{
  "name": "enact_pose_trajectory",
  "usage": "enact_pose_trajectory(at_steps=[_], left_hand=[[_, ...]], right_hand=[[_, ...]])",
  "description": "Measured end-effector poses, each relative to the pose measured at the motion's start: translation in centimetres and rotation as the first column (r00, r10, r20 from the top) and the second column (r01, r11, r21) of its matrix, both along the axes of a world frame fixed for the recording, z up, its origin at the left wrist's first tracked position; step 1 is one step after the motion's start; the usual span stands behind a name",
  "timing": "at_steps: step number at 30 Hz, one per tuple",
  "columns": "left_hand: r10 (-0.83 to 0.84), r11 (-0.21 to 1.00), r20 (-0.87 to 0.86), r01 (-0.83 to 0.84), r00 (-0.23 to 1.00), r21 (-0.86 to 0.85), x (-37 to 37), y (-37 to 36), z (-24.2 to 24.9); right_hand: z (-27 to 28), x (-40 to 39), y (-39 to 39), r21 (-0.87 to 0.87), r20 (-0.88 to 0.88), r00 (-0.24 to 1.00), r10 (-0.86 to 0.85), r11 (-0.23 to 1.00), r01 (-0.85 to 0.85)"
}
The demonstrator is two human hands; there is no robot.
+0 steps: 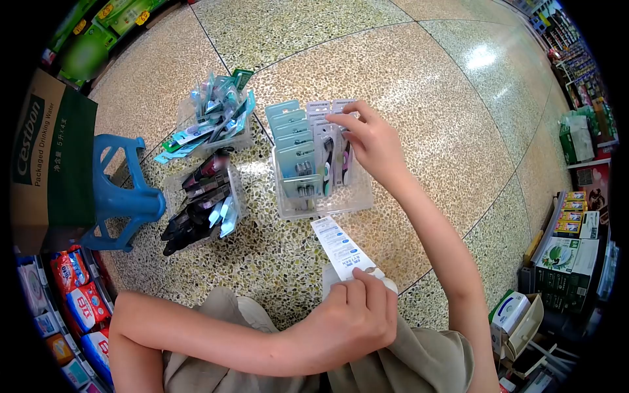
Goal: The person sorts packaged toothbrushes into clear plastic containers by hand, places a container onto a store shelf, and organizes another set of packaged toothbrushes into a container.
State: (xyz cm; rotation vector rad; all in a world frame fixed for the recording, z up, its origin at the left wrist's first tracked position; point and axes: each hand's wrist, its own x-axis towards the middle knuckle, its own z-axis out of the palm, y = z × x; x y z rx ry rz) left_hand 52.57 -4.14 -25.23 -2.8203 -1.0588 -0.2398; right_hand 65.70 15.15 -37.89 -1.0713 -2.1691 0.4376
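Note:
My left hand [354, 318] is closed on a long white toothbrush package [339, 245], with its printed side up, above my lap. My right hand [377, 141] is at the back right of a clear plastic bin [357, 203]. Its bent fingers are spread at the tops of the purple-grey toothbrush packages [327, 154], touching or just over them. Teal toothbrush packages [296, 157] stand upright in a row along the bin's left side. The right hand partly covers the rear packages.
Left of the bin are a basket of jumbled blue toothbrush packs [213, 118] and another of dark packs [200, 203]. A blue stool [128, 196] bears a Cestbon water carton [49, 164]. Shelves with red packs [82, 295] stand at lower left; boxed goods [563, 262] stand right.

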Motion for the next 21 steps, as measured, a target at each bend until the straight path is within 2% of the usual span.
enact_pose_trajectory(at_steps=[2, 3, 5, 8, 11, 14, 17, 20, 21], left_hand=[[0.039, 0.999, 0.016, -0.039, 0.999, 0.015, -0.1, 0.3, -0.1], [0.055, 0.998, 0.03, -0.055, 0.998, 0.006, -0.1, 0.6, 0.2], [0.087, 0.996, 0.057, -0.086, 0.995, -0.013, -0.3, 1.4, 1.1], [0.161, 0.985, 0.149, -0.151, 0.976, -0.08, -0.7, 2.1, 1.0], [0.18, 0.978, 0.187, -0.155, 0.966, -0.139, -1.6, 3.5, 1.6], [0.216, 0.94, 0.236, -0.136, 0.947, -0.313, -2.5, 4.7, 2.0], [0.229, 0.918, 0.275, -0.113, 0.934, -0.381, -2.9, 5.1, 1.8], [0.289, 0.88, 0.296, -0.131, 0.91, -0.457, -3.2, 5.3, 2.0], [0.274, 0.902, 0.309, -0.133, 0.911, -0.41, -3.3, 5.4, 1.9]], right_hand=[[2.5, 0.4, -1.4, -0.116, -0.11, 0.989, 0.094, 0.988, -0.107], [4.1, 0.8, -2.2, -0.302, -0.211, 0.962, 0.173, 0.924, -0.233], [6.7, 2.2, -3.5, -0.582, -0.44, 0.863, 0.249, 0.653, -0.485], [6.9, 4.3, -4.2, -0.349, -0.489, 0.684, 0.541, 0.598, -0.722], [8.7, 5.2, -5.3, -0.398, -0.499, 0.688, 0.527, 0.566, -0.722], [9.0, 4.7, -6.0, -0.402, -0.424, 0.765, 0.485, 0.656, -0.639], [9.3, 3.6, -6.7, -0.398, -0.362, 0.841, 0.402, 0.749, -0.529], [9.0, 3.1, -6.8, -0.353, -0.375, 0.845, 0.381, 0.784, -0.51], [8.9, 3.1, -6.8, -0.337, -0.379, 0.847, 0.374, 0.796, -0.502]])
